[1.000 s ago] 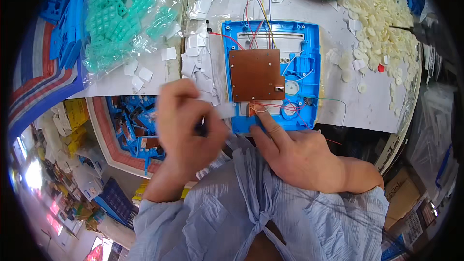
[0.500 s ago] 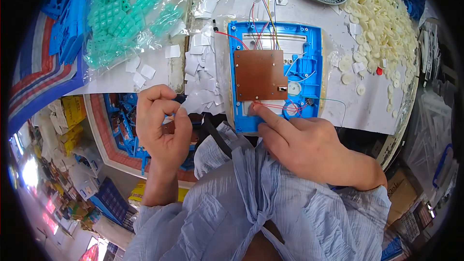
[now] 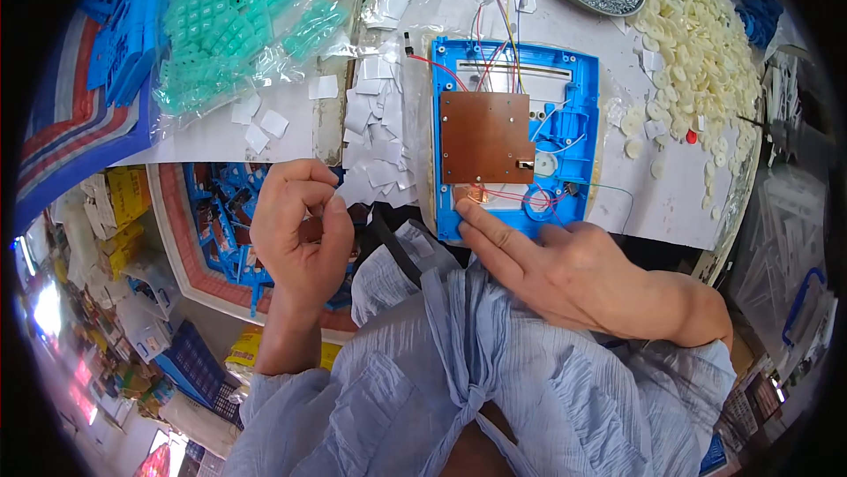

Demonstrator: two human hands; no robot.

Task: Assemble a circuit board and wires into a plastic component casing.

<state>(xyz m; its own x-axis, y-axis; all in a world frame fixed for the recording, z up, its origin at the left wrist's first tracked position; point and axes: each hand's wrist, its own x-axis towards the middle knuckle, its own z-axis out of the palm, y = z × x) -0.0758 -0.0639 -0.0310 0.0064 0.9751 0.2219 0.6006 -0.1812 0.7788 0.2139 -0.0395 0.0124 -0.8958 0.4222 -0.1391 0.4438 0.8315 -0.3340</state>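
Loosely curled, the left hand hangs left of the case, thumb near fingertips; whether it grips anything, I cannot tell. Half open, gripping nothing, the right hand touches a small board inside the case, which lies on the table.

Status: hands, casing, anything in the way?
Left hand curled, apart from blue casing. Right hand at small copper-coloured board. Brown board inside casing. Red wires close by.
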